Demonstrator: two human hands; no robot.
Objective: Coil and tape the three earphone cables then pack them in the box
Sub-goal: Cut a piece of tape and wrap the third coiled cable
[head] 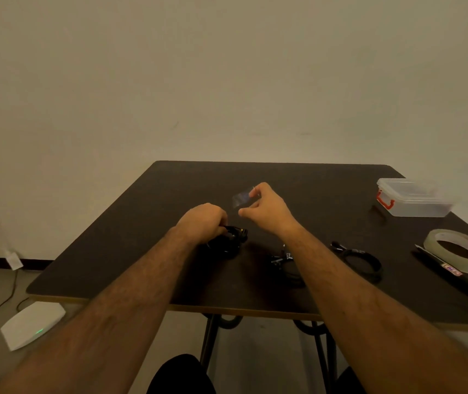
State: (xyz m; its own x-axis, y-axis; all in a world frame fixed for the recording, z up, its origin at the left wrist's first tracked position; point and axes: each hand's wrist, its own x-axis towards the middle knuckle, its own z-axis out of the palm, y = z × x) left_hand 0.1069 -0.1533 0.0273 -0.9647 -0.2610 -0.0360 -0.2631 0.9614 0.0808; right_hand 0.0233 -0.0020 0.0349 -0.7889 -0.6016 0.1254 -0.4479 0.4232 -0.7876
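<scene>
The left hand (203, 221) grips a coiled black earphone cable (228, 241) on the dark table (142, 237). Just right of this coil, the right hand (267, 209) is raised and pinches a clear tape piece (241, 198). Further right of the coil lie two other cables (365, 261), the tape roll (460, 250), and the closed plastic box (414, 201) behind.

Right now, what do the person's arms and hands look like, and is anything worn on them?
Both forearms are bare up to the frame edge, with no sleeves visible. The left hand and the right hand wear no gloves. I see no watch, ring or bracelet, though the light is dim.
</scene>
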